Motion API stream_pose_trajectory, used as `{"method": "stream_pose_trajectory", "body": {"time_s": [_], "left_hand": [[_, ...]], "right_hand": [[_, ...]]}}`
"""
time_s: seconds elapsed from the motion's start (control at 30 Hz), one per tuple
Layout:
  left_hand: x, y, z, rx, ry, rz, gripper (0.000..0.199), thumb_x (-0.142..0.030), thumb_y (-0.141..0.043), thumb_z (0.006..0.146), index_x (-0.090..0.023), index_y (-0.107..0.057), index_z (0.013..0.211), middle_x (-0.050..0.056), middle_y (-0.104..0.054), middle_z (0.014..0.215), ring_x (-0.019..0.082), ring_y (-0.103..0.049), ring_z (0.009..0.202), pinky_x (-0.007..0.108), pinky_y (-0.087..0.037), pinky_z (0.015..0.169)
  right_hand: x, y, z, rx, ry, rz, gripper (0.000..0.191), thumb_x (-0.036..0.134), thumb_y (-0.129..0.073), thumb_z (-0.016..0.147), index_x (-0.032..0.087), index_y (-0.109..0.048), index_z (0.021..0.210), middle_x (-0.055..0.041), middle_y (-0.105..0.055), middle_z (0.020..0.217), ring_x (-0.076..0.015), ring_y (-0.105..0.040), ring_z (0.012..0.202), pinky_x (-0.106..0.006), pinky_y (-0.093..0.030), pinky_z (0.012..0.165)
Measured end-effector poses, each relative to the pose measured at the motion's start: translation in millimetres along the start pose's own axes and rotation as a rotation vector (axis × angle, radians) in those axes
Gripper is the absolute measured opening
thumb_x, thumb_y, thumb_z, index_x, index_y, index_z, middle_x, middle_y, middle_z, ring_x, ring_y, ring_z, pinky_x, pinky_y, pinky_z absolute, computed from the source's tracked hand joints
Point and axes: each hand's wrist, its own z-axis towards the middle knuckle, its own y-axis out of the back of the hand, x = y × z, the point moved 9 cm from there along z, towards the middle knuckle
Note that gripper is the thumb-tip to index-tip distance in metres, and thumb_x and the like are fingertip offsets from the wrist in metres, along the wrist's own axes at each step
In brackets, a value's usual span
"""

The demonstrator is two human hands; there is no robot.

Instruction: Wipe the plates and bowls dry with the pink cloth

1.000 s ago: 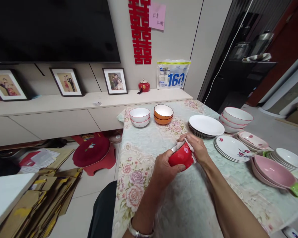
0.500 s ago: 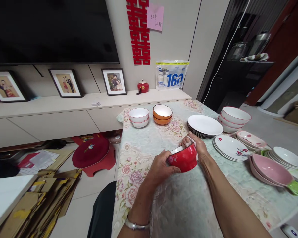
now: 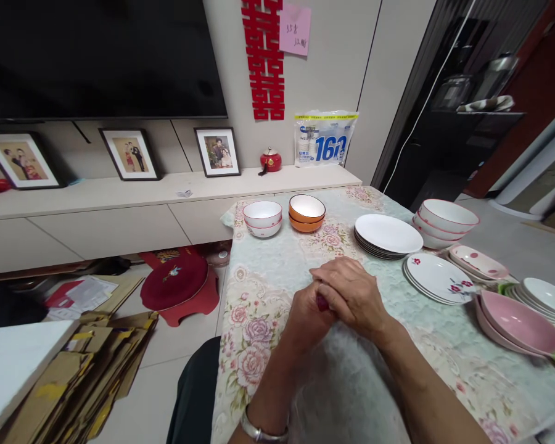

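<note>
My left hand (image 3: pixel 308 311) and my right hand (image 3: pixel 349 290) are pressed together over the front of the table, the right lying across the fingers of the left. A small dark red patch of a bowl (image 3: pixel 322 302) shows between them; the rest of it is hidden behind my hands. My left hand is closed on this red bowl. The right fingers are curled, and the pale cloth held in them a moment before is covered now. Beyond my hands stand stacked orange bowls (image 3: pixel 306 227) and white bowls with red rims (image 3: pixel 263 222).
To the right are white plates (image 3: pixel 388 233), flowered plates (image 3: pixel 439 277), large white bowls (image 3: pixel 448 216), pink dishes (image 3: pixel 520 317), oblong spotted dishes (image 3: pixel 478 262) and small white bowls (image 3: pixel 548 296). A red stool (image 3: pixel 176 283) and flattened cardboard (image 3: pixel 92 370) are at the left.
The red bowl has turned and is now almost wholly covered by my hands. My right hand has come left, over the left one. The view has shifted slightly.
</note>
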Motion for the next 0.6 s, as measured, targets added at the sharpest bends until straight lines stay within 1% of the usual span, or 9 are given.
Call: {"method": "stream_pose_trajectory", "body": {"time_s": [0.03,0.1,0.17,0.23,0.27,0.37,0.47,0.53,0.6], "left_hand": [[-2,-0.5,0,-0.004,-0.01,0.021,0.014,-0.023,-0.067,0.068,-0.018,-0.053,0.068,-0.002,-0.056,0.067,0.013,-0.047,0.064,0.027,-0.038,0.062],[-4,-1.9,0,-0.006,0.016,0.082,0.017,-0.024,-0.069,0.067,-0.019,-0.052,0.068,-0.003,-0.055,0.065,0.013,-0.046,0.063,0.027,-0.036,0.061],[-5,-2.6,-1,-0.003,0.07,0.178,0.024,-0.028,-0.075,0.064,-0.019,-0.053,0.068,-0.004,-0.053,0.065,0.013,-0.044,0.063,0.027,-0.035,0.061],[-9,-5.0,-2,0.036,0.075,0.262,0.023,-0.027,-0.075,0.065,-0.019,-0.055,0.071,-0.004,-0.053,0.067,0.014,-0.045,0.065,0.028,-0.035,0.064],[-11,-5.7,-3,0.058,0.06,0.276,0.02,-0.025,-0.074,0.066,-0.019,-0.057,0.075,-0.003,-0.055,0.069,0.015,-0.047,0.067,0.028,-0.036,0.066],[-12,-1.7,-2,0.088,0.001,0.24,0.026,-0.021,-0.072,0.068,-0.019,-0.062,0.092,0.0,-0.061,0.084,0.018,-0.053,0.081,0.03,-0.039,0.076],[-1,5.7,1,0.095,0.014,0.21,0.029,-0.022,-0.072,0.068,-0.019,-0.062,0.095,0.002,-0.062,0.093,0.021,-0.054,0.09,0.031,-0.039,0.081],[10,7.1,2,0.101,0.07,0.186,0.022,-0.025,-0.073,0.068,-0.02,-0.06,0.086,0.0,-0.061,0.086,0.019,-0.053,0.084,0.029,-0.039,0.076],[15,6.1,1,0.092,0.114,0.165,0.021,-0.027,-0.075,0.067,-0.019,-0.057,0.075,-0.003,-0.057,0.076,0.016,-0.05,0.076,0.028,-0.037,0.07]], "right_hand": [[2,-2,1,0.019,0.02,-0.024,0.025,0.025,-0.051,0.095,0.018,-0.068,0.111,-0.0084,-0.071,0.099,-0.023,-0.062,0.094,-0.042,-0.043,0.09],[-6,-1,0,0.028,-0.005,-0.012,0.023,0.027,-0.049,0.095,0.018,-0.069,0.103,-0.0077,-0.07,0.092,-0.0222,-0.06,0.088,-0.041,-0.042,0.085],[-28,5,-2,0.014,-0.106,0.071,0.028,0.03,-0.045,0.097,0.018,-0.067,0.085,-0.0057,-0.064,0.08,-0.0195,-0.057,0.078,-0.036,-0.042,0.076],[-55,9,-8,0.004,-0.239,0.186,0.037,0.034,-0.044,0.098,0.019,-0.059,0.067,-0.0021,-0.055,0.067,-0.016,-0.051,0.065,-0.032,-0.038,0.064],[-70,10,-13,-0.001,-0.313,0.249,0.04,0.037,-0.045,0.097,0.019,-0.054,0.062,-0.0004,-0.05,0.062,-0.0147,-0.047,0.061,-0.031,-0.035,0.06],[-110,3,-30,-0.052,-0.557,0.503,0.044,0.046,-0.052,0.093,0.02,-0.05,0.057,0.0016,-0.046,0.057,-0.0132,-0.042,0.056,-0.029,-0.033,0.056],[-140,-13,-46,-0.164,-0.752,0.819,0.047,0.053,-0.056,0.087,0.02,-0.049,0.054,0.0019,-0.048,0.053,-0.0139,-0.044,0.053,-0.029,-0.039,0.057],[-151,-22,-52,-0.211,-0.821,0.935,0.049,0.058,-0.058,0.083,0.021,-0.05,0.053,0.0014,-0.05,0.052,-0.0154,-0.048,0.054,-0.031,-0.043,0.059],[-156,-27,-56,-0.207,-0.878,0.922,0.048,0.062,-0.06,0.081,0.02,-0.056,0.057,0.0,-0.055,0.055,-0.0173,-0.053,0.056,-0.031,-0.046,0.06]]}}
